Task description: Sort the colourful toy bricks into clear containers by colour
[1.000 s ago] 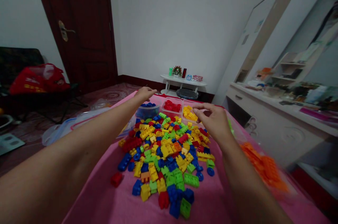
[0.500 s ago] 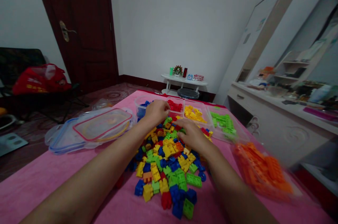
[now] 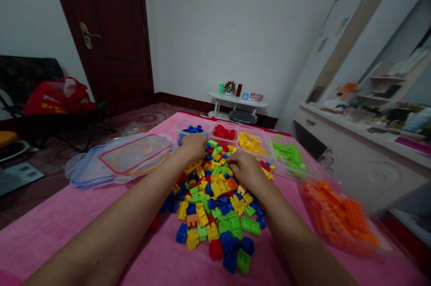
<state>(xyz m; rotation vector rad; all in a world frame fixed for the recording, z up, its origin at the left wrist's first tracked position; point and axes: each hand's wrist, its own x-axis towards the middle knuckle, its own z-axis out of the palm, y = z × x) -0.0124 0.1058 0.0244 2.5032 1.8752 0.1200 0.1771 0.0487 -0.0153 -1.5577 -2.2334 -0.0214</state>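
My left hand [image 3: 195, 146] is at the far left edge of a heap of mixed plastic building blocks [image 3: 218, 187], just in front of a round clear tub of blue blocks [image 3: 192, 129]. Its fingers curl downward, and what they hold, if anything, is hidden. On the heap's right side rests my right hand [image 3: 247, 168], with fingers bent and the thumb apart from them; no block shows in its grasp. Behind the hands stand clear boxes of red blocks [image 3: 224, 132], yellow blocks [image 3: 251, 143] and green blocks [image 3: 289, 155].
Clear lids with red and blue rims [image 3: 134, 156] lie stacked at the left of the pink cloth [image 3: 84, 232]. A clear container of orange blocks [image 3: 343, 214] sits at the right. Beyond are a low white table [image 3: 237, 99] and a white dresser [image 3: 363, 151].
My left hand has drawn back from beside the red blocks, leftward and nearer to me. My right hand stays over the heap with small finger movement. The view has shifted slightly.
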